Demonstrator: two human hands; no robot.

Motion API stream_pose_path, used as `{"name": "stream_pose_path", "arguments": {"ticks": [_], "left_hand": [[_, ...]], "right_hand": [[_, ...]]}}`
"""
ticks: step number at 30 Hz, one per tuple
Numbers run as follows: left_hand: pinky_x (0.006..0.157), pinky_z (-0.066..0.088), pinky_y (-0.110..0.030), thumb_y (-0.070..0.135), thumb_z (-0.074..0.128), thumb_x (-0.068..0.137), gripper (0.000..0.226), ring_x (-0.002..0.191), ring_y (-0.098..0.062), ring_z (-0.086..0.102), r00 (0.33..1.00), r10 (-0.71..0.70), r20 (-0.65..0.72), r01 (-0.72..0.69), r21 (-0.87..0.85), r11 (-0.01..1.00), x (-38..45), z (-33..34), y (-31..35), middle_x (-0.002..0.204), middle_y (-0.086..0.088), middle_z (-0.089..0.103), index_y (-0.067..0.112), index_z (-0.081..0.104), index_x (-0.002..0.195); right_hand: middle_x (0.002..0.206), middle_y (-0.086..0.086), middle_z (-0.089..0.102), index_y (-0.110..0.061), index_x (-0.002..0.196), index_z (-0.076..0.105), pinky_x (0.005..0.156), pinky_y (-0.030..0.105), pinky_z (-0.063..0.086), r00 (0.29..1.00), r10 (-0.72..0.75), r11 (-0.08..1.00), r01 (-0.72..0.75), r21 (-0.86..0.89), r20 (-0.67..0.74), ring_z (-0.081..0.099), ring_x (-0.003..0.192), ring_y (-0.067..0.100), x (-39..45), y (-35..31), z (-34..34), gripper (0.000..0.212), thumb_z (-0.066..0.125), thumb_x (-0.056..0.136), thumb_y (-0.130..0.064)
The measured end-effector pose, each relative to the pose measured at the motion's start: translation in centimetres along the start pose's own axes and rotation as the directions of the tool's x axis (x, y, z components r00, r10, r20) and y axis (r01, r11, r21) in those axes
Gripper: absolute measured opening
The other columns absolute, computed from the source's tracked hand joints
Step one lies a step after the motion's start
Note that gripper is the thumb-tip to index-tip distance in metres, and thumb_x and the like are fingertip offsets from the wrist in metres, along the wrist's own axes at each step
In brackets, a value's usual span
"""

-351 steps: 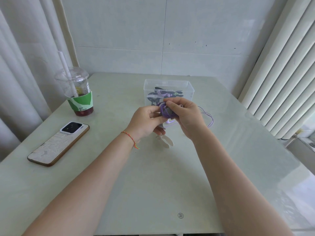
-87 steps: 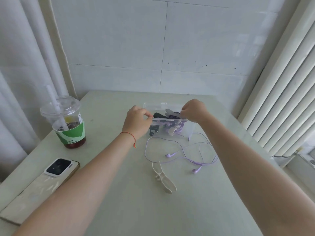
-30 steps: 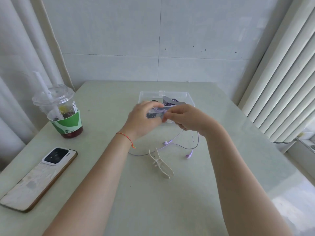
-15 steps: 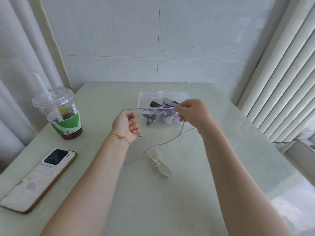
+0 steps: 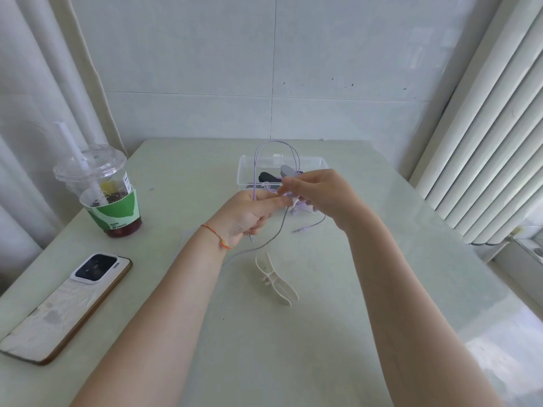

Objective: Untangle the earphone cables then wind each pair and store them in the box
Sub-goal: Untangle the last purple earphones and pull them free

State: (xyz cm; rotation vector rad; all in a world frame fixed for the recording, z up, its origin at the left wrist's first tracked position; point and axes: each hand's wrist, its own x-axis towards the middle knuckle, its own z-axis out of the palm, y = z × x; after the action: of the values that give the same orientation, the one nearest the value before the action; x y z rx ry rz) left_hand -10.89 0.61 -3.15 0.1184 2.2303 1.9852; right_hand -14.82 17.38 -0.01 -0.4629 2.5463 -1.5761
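Fingers (image 5: 289,183) pinching purple cable (image 5: 258,154) — both hands raised, cable looped above box (image 5: 245,171)

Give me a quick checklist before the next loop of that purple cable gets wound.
1. Left hand holds the purple cable: ok.
2. Right hand has a pinching grip on it: ok.
3. Cable free of knots: cannot tell.
4. Plug end hanging loose: ok.
5. White clip within reach on the table: ok.
6. Room left in the clear box: cannot tell.
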Motion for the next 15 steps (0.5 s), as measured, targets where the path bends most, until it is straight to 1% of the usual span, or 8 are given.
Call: {"name": "stream_pose_path", "arguments": {"ticks": [1, 3, 6, 8, 10, 11, 13, 15], "left_hand": [[0.044, 0.01, -0.022, 0.028, 0.068, 0.087, 0.011, 0.05, -0.015, 0.011, 1.0, 0.004, 0.001, -0.004, 0.003, 1.0, -0.1, 0.1, 0.1, 0.059, 0.0, 0.016, 0.022, 0.075, 0.08], [0.045, 0.009, -0.023, 0.026, 0.067, 0.088, 0.012, 0.053, -0.017, 0.01, 1.0, 0.013, 0.02, -0.013, 0.007, 1.0, -0.3, 0.4, 0.2, 0.058, 0.002, 0.016, 0.022, 0.075, 0.08], [0.047, 0.009, -0.025, 0.032, 0.065, 0.09, 0.02, 0.048, -0.014, 0.012, 1.0, 0.019, -0.003, -0.019, 0.013, 1.0, -0.2, 0.6, 0.1, 0.055, 0.002, 0.018, 0.015, 0.07, 0.081], [0.05, 0.009, -0.028, 0.034, 0.067, 0.089, 0.026, 0.046, -0.013, 0.014, 1.0, -0.01, -0.028, 0.011, 0.049, 0.999, -0.1, 0.3, -0.1, 0.053, 0.003, 0.019, 0.011, 0.066, 0.075], [0.048, 0.011, -0.024, 0.031, 0.075, 0.078, 0.027, 0.044, -0.014, 0.014, 0.995, -0.077, -0.061, 0.083, 0.115, 0.99, 0.3, -0.1, -0.3, 0.05, 0.004, 0.021, 0.013, 0.061, 0.064], [0.047, 0.012, -0.022, 0.029, 0.073, 0.069, 0.025, 0.043, -0.014, 0.015, 0.989, -0.112, -0.1, 0.126, 0.148, 0.981, 0.5, -0.4, -0.6, 0.046, 0.005, 0.023, 0.015, 0.057, 0.057], [0.049, 0.014, -0.02, 0.028, 0.06, 0.058, 0.019, 0.044, -0.016, 0.016, 0.967, -0.162, -0.198, 0.202, 0.202, 0.958, 0.8, -0.6, -1.2, 0.042, 0.005, 0.03, 0.019, 0.049, 0.045], [0.048, 0.015, -0.02, 0.028, 0.056, 0.053, 0.018, 0.043, -0.017, 0.019, 0.946, -0.186, -0.265, 0.259, 0.272, 0.927, 1.1, -0.8, -2.0, 0.051, -0.001, 0.04, 0.019, 0.047, 0.04]], "right_hand": [[0.074, -0.004, 0.063, -0.018, 0.088, 0.079, 0.047, 0.01, 0.038, 1.0, -0.01, 1.0, 0.011, 0.024, -0.008, 0.049, 0.056, 0.0, 0.0, 0.0, -0.1, 0.025, 0.064, 0.091, -0.037], [0.079, -0.002, 0.065, -0.019, 0.087, 0.079, 0.054, 0.012, 0.042, 1.0, -0.016, 0.999, 0.016, 0.044, -0.001, 0.052, 0.065, 0.004, 0.1, 0.0, -0.1, 0.025, 0.064, 0.091, -0.038], [0.078, 0.009, 0.067, -0.018, 0.084, 0.078, 0.064, 0.029, 0.048, 0.999, -0.02, 0.998, 0.017, 0.057, 0.051, 0.053, 0.068, 0.014, 0.1, 0.2, 0.2, 0.024, 0.064, 0.092, -0.035], [0.076, 0.01, 0.068, -0.014, 0.083, 0.078, 0.069, 0.038, 0.051, 1.0, -0.013, 0.993, 0.014, 0.116, -0.007, 0.056, 0.07, 0.018, 0.3, 0.2, 0.2, 0.024, 0.064, 0.092, -0.032], [0.076, 0.009, 0.068, -0.01, 0.081, 0.077, 0.075, 0.037, 0.053, 0.994, 0.009, 0.983, 0.012, 0.185, -0.111, 0.059, 0.071, 0.018, 0.5, 0.5, -0.2, 0.025, 0.064, 0.092, -0.029], [0.076, 0.01, 0.068, -0.009, 0.08, 0.076, 0.076, 0.035, 0.053, 0.989, 0.017, 0.975, 0.016, 0.223, -0.146, 0.061, 0.072, 0.018, 0.7, 0.6, -0.4, 0.025, 0.063, 0.093, -0.026], [0.078, 0.011, 0.071, -0.011, 0.076, 0.075, 0.08, 0.034, 0.054, 0.983, 0.022, 0.965, 0.026, 0.259, -0.18, 0.064, 0.074, 0.019, 0.9, 0.8, -0.7, 0.026, 0.061, 0.094, -0.023], [0.079, 0.009, 0.073, -0.012, 0.076, 0.075, 0.084, 0.035, 0.055, 0.98, 0.024, 0.96, 0.033, 0.279, -0.2, 0.067, 0.076, 0.019, 0.8, 0.8, -0.9, 0.026, 0.061, 0.094, -0.023]]}}
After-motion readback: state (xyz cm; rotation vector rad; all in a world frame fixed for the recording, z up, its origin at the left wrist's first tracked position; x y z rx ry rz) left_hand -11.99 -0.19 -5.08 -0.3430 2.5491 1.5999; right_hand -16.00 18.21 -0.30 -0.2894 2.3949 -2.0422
